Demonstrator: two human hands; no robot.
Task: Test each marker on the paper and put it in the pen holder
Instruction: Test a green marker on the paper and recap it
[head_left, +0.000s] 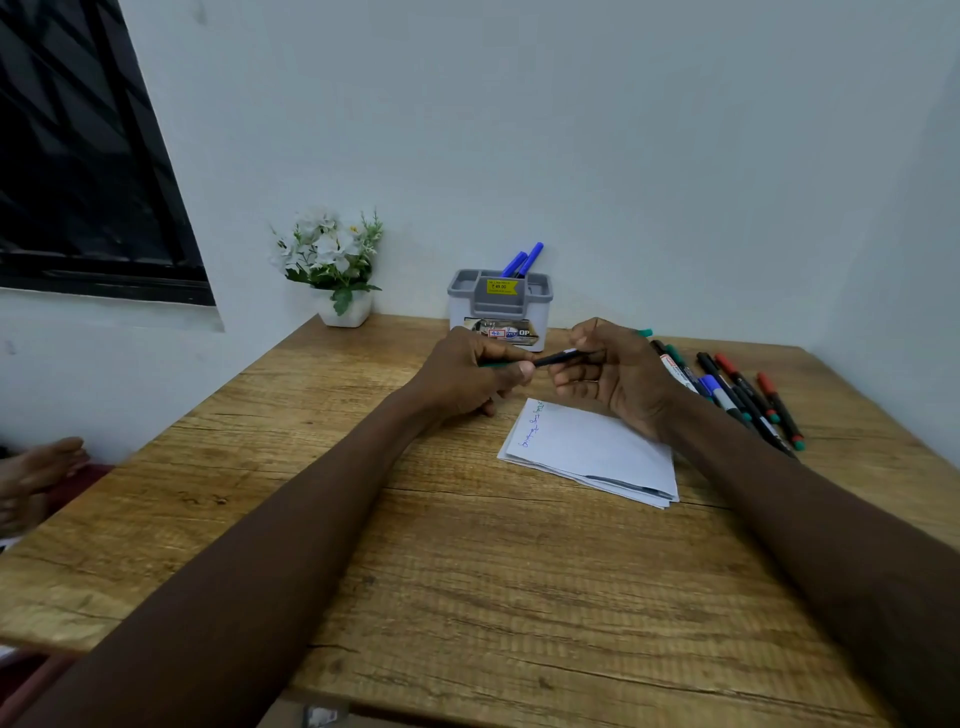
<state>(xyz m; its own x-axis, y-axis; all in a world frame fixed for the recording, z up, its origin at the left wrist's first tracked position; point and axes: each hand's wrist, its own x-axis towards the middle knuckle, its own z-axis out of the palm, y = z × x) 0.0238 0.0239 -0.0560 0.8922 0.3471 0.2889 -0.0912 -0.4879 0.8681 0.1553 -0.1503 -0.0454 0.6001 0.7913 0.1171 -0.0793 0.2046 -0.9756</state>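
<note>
Above the paper, both hands, left and right, grip one dark marker between them.

Both forearms and hands are bare, unsleeved.

Matt, grainy wood on the table; smooth grey plastic on the pen holder; plain white paper at three o'clock.

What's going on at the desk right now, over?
Left hand and right hand both grip one marker. Two blue markers in holder. Paper unobstructed.
</note>
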